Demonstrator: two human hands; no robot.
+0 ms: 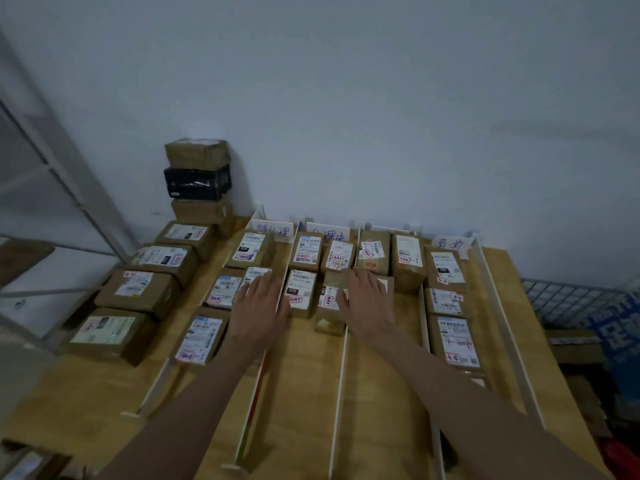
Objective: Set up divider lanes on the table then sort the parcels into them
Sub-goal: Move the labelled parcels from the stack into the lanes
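Note:
White divider strips point(338, 386) run front to back across the wooden table point(304, 375), forming several lanes with handwritten paper signs point(273, 230) at the far end. Brown labelled parcels point(453, 337) lie inside the lanes. My left hand point(258, 306) lies flat with straight fingers on a parcel point(254, 273) in the left lane, beside a divider. My right hand point(365, 299) rests with fingers spread on a parcel point(330, 299) in the middle lanes. Neither hand curls round anything.
A row of larger parcels point(138, 289) lines the table's left side, outside the lanes. A stack of boxes, one black point(197, 181), stands at the back left against the wall. A metal shelf frame point(69, 188) is at left; a wire basket point(568, 299) at right.

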